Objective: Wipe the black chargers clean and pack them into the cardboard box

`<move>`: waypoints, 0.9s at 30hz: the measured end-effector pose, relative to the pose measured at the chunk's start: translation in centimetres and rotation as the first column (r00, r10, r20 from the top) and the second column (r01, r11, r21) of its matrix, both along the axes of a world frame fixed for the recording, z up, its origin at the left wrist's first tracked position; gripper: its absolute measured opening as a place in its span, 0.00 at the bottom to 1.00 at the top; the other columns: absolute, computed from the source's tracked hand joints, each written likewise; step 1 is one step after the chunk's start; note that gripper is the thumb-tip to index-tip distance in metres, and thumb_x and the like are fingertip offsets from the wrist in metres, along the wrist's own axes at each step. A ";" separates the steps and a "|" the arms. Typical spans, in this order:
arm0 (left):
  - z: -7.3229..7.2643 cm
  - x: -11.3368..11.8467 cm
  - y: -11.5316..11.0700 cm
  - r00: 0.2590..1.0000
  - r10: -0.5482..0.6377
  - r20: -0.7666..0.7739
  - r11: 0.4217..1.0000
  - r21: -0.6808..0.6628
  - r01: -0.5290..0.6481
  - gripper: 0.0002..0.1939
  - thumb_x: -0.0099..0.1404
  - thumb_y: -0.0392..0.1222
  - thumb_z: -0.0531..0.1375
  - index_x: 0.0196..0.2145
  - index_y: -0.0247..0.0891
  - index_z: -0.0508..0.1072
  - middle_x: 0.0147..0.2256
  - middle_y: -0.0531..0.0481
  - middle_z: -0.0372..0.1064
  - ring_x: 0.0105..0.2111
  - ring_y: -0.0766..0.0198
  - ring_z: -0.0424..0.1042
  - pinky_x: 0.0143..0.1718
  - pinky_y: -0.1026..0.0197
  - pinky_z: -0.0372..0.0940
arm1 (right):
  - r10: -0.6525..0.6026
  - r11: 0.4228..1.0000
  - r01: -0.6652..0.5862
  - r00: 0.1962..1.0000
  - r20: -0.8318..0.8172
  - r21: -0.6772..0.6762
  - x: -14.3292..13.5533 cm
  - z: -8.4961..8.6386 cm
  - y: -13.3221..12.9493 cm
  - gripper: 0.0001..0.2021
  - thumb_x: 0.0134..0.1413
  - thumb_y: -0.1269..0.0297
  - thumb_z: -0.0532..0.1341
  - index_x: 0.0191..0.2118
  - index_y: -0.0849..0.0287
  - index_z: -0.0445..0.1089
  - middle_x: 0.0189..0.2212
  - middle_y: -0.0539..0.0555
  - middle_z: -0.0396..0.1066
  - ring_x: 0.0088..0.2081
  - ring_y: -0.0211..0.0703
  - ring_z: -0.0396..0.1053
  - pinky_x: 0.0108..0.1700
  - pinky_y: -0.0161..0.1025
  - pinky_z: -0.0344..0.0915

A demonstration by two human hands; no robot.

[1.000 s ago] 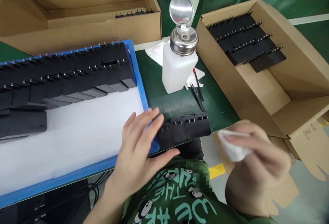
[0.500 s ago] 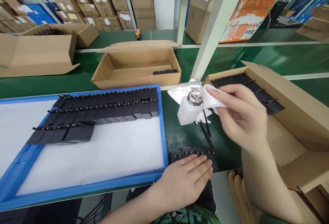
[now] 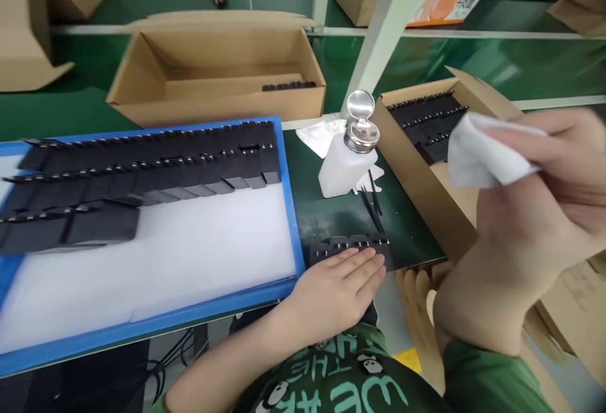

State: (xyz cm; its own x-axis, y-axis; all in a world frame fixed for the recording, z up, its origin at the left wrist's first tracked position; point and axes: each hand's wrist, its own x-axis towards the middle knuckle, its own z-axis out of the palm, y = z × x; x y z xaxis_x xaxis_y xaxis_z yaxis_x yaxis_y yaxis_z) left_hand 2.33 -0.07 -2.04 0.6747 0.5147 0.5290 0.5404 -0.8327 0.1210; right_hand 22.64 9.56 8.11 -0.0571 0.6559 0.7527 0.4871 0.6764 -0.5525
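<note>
Fingers of the left hand (image 3: 338,283) lay flat and together on a row of black parts (image 3: 350,247); the right hand (image 3: 534,204) pinched a white cloth (image 3: 483,159) up beside it.

left hand (image 3: 338,283) flat, palm down | right hand (image 3: 534,211) raised, fingers pinched

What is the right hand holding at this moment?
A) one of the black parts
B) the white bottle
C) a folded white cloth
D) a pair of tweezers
C: the right hand is raised in front of the open box with a folded white cloth pinched in its fingers, while the white bottle stands untouched on the green mat and the left hand rests on the short row of black parts.
</note>
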 end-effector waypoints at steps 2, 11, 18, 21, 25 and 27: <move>0.1 0.0 0.1 1.000 -0.004 0.012 0.999 -0.036 0.005 0.16 0.74 0.30 0.53 0.55 0.28 0.74 0.55 0.46 0.75 0.56 0.60 0.74 0.60 0.58 0.70 | 0.105 0.970 -0.131 0.986 -0.130 -0.205 2.0 -2.2 -1.1 0.19 0.57 0.76 0.61 0.45 0.44 0.81 0.39 0.53 0.74 0.38 0.43 0.70 0.35 0.41 0.66; 0.6 0.1 0.7 0.997 -0.013 0.081 0.996 -0.090 0.020 0.14 0.73 0.29 0.53 0.50 0.31 0.77 0.52 0.50 0.77 0.53 0.62 0.77 0.57 0.59 0.73 | 0.501 0.748 -0.439 0.865 -0.011 -0.498 5.0 -11.0 -2.7 0.25 0.63 0.79 0.52 0.53 0.45 0.77 0.40 0.54 0.72 0.38 0.38 0.71 0.35 0.35 0.69; 0.5 0.2 0.7 0.996 -0.007 0.089 0.991 -0.133 0.019 0.13 0.73 0.30 0.56 0.49 0.33 0.78 0.51 0.51 0.77 0.53 0.65 0.76 0.61 0.61 0.69 | 0.692 0.682 -0.597 0.714 0.108 -0.423 4.1 -10.5 -0.7 0.26 0.62 0.81 0.54 0.60 0.50 0.71 0.41 0.56 0.71 0.43 0.39 0.71 0.43 0.38 0.70; 0.4 0.2 0.7 0.996 -0.014 0.092 0.989 -0.144 0.027 0.13 0.73 0.31 0.55 0.49 0.33 0.77 0.52 0.51 0.77 0.54 0.65 0.76 0.62 0.61 0.67 | 0.780 0.601 -0.666 0.610 0.142 -0.441 3.4 -10.0 0.8 0.23 0.64 0.80 0.54 0.58 0.53 0.72 0.40 0.56 0.72 0.42 0.40 0.70 0.45 0.40 0.69; 0.4 0.3 0.7 0.994 -0.017 0.105 0.988 -0.149 0.032 0.13 0.72 0.32 0.55 0.48 0.32 0.78 0.51 0.51 0.77 0.53 0.65 0.77 0.61 0.61 0.68 | 0.846 0.518 -0.701 0.504 0.174 -0.489 1.8 -8.6 2.4 0.19 0.65 0.77 0.53 0.54 0.53 0.75 0.37 0.55 0.72 0.40 0.39 0.70 0.42 0.38 0.71; 0.5 0.4 0.8 0.994 -0.006 0.113 0.989 -0.147 0.023 0.12 0.72 0.32 0.56 0.47 0.33 0.79 0.50 0.52 0.78 0.53 0.66 0.77 0.62 0.62 0.67 | 0.874 0.478 -0.720 0.446 0.193 -0.502 1.0 -7.8 3.0 0.19 0.66 0.76 0.52 0.52 0.53 0.75 0.36 0.55 0.72 0.39 0.39 0.70 0.41 0.37 0.71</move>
